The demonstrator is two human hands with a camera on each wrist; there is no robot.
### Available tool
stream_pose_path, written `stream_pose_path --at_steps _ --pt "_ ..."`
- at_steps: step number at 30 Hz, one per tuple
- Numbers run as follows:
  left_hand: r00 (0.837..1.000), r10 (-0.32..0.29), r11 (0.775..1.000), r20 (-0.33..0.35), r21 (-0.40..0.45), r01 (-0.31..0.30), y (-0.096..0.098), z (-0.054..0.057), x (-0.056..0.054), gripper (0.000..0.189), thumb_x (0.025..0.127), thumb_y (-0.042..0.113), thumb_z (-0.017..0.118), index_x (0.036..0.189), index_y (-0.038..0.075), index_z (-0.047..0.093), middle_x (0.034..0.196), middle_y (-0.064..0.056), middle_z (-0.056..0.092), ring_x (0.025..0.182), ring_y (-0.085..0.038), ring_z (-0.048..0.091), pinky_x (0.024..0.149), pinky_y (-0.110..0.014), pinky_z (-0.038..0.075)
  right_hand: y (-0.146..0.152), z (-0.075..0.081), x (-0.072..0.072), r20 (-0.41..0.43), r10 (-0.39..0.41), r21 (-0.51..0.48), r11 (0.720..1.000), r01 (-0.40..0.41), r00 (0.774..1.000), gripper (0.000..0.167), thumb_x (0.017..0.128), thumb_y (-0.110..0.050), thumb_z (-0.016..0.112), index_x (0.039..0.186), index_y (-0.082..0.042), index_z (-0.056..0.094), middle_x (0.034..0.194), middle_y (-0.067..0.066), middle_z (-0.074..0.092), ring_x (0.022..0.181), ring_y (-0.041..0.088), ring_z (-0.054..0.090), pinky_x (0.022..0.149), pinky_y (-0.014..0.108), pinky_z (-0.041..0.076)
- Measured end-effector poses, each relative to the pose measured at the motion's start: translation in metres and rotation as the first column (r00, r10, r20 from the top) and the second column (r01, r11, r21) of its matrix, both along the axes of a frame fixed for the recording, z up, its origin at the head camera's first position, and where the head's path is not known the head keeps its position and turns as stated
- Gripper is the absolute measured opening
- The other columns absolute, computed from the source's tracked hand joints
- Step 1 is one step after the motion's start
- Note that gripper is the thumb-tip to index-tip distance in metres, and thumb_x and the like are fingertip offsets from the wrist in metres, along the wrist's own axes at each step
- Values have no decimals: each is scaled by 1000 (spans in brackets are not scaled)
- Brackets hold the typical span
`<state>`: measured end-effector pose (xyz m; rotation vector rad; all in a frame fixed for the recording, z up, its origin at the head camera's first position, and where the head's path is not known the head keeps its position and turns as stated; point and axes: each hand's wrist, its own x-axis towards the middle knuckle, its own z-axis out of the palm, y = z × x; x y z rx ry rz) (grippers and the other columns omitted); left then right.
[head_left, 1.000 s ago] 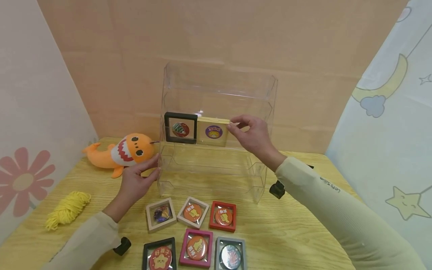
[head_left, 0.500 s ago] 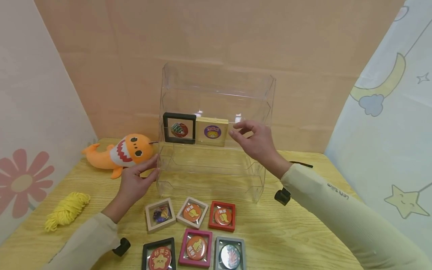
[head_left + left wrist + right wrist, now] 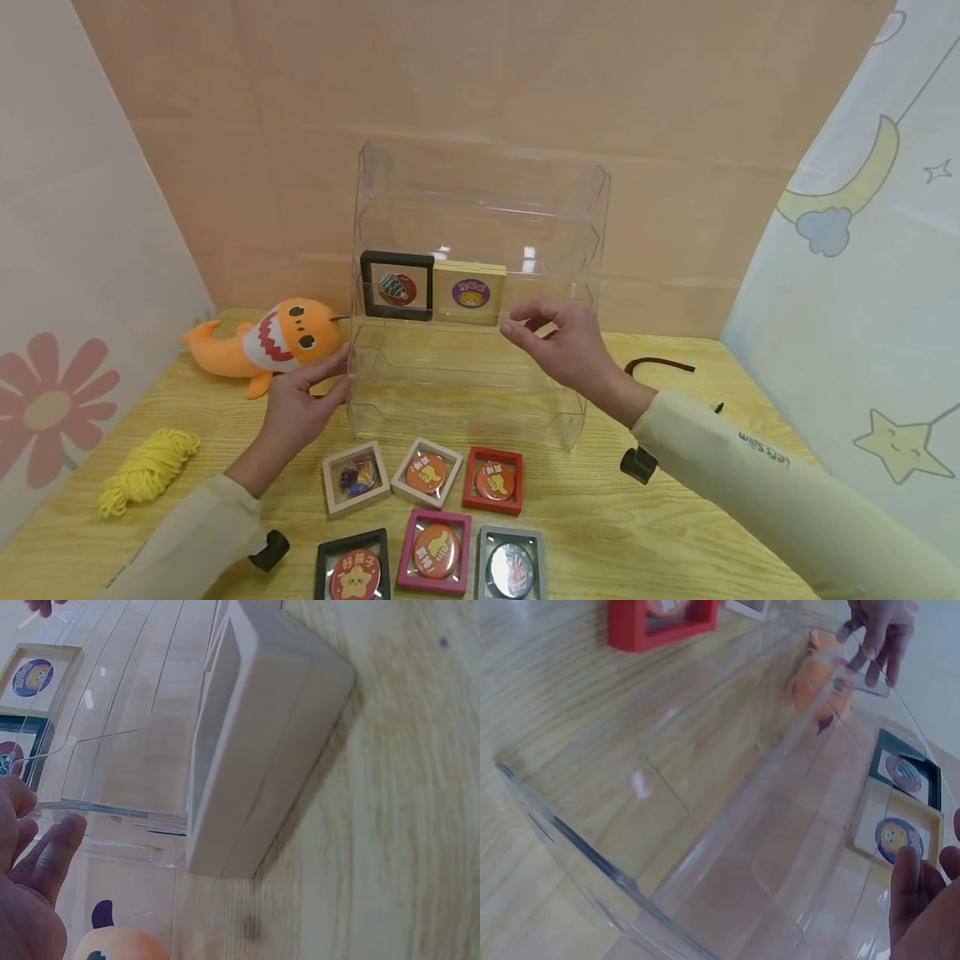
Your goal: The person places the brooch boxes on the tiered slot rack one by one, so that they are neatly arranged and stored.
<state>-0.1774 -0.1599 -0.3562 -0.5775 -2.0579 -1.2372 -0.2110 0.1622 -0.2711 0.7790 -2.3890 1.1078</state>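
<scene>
A clear acrylic tiered rack [image 3: 487, 179] stands on the table. Its left side panel is pinched by my left hand [image 3: 296, 408], thumb and fingers on either side of the edge. On a middle tier two display frames stand side by side: a black frame [image 3: 396, 257] at the left end and a pale yellow frame [image 3: 469, 267] beside it, each showing a round badge. My right hand [image 3: 570, 346] hovers in front of the rack, just below and right of the yellow frame. Its fingers are loosely bent with nothing between them, as the right wrist view also shows.
Several framed badges lie before the rack, among them a red frame [image 3: 495, 451], a magenta frame [image 3: 405, 552] and a grey frame [image 3: 540, 562]. At left are an orange plush shark [image 3: 303, 333] and yellow yarn [image 3: 150, 471]. A dark strap [image 3: 663, 361] lies at right.
My right hand has let go of the yellow frame's top right corner and moved away and downward. The yellow frame stays beside the black one. The left hand keeps its hold.
</scene>
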Motion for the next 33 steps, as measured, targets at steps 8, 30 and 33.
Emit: stream_pose_path --at_steps 8,30,33 --pt "1000 15 1000 -12 5 -15 0 1 3 39 72 -20 70 110 -13 64 98 -25 66 80 -19 68 71 -7 46 3 -21 22 -8 45 158 987 -43 999 12 84 -19 75 91 -10 73 89 -2 69 71 7 61 51 26 52" --pt "1000 -1 999 -4 33 1 0 -1 1 39 73 -20 69 111 -13 63 98 -25 66 83 1 63 66 -9 49 26 -85 73 267 110 436 872 -222 957 29 84 -25 74 102 -3 70 94 4 68 63 -3 55 57 20 49" --pt "1000 -12 999 -9 40 12 1 -1 1 39 72 -21 69 110 -14 63 97 -26 66 83 2 62 67 -8 49 28 -93 76 247 99 463 862 -208 964 33 83 -27 75 105 -3 68 98 5 67 65 -2 55 59 22 49"
